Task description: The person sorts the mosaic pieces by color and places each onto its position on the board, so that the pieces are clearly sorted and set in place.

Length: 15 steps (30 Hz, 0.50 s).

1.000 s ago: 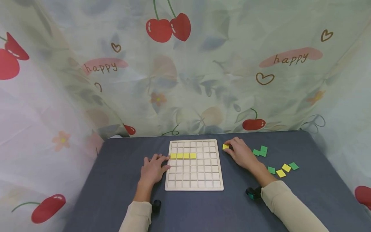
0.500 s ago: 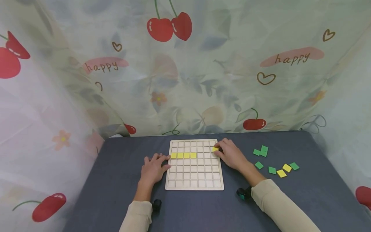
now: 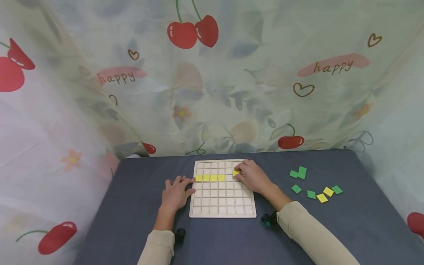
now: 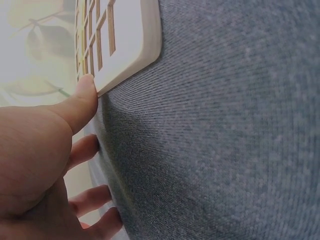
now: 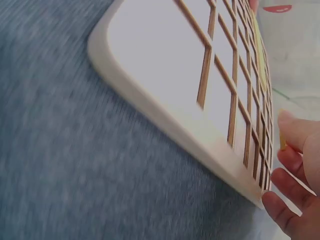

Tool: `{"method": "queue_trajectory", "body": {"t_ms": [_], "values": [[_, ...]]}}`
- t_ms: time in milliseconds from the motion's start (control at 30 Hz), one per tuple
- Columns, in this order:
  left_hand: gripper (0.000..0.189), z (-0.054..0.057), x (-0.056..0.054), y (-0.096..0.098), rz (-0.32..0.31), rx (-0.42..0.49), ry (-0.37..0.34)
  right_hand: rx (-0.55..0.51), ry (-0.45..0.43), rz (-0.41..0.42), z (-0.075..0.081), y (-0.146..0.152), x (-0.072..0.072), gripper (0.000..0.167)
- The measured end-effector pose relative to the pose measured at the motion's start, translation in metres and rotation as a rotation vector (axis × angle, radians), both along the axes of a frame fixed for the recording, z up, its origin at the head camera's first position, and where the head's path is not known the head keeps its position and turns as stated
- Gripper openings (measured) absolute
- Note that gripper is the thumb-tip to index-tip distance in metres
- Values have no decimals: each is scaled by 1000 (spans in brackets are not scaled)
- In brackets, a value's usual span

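A pale wooden grid board [image 3: 222, 214] lies on the dark cloth, with a row of yellow square tiles [image 3: 210, 178] set in its cells from the left edge. My right hand [image 3: 254, 178] is over the board's upper right part and pinches one yellow tile [image 3: 235, 172] between thumb and fingers. That tile [image 5: 282, 135] shows edge-on in the right wrist view, above the board. My left hand [image 3: 175, 193] rests at the board's left edge, its fingers spread. In the left wrist view the left thumb [image 4: 82, 100] touches the board's rim.
To the right on the dark table [image 3: 225, 243] lie several loose green tiles [image 3: 296, 188] and two yellow tiles [image 3: 322, 198]. A small black wrist device [image 3: 269, 219] sits by the right sleeve. A patterned curtain [image 3: 212, 92] stands behind the table.
My right hand has moved left from beside the board to over it, carrying the yellow tile. The left hand has stayed at the board's left edge.
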<state>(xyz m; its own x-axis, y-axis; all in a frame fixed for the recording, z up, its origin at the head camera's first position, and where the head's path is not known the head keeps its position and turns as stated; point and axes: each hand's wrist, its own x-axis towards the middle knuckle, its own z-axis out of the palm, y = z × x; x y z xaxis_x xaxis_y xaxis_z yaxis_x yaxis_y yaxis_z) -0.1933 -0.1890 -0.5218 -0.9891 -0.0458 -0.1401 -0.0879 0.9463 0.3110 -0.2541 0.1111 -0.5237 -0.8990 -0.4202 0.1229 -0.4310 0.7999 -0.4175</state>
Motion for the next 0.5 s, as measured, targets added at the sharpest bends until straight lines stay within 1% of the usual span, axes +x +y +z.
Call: {"method": "queue_trajectory", "body": {"t_ms": [233,500], "values": [[51,0,0,0,-3,4,4,45,28,22,-2,-12,0,27],[51,-1,0,0,-3,15,2,39,36,19,-2,-21,5,26]]}}
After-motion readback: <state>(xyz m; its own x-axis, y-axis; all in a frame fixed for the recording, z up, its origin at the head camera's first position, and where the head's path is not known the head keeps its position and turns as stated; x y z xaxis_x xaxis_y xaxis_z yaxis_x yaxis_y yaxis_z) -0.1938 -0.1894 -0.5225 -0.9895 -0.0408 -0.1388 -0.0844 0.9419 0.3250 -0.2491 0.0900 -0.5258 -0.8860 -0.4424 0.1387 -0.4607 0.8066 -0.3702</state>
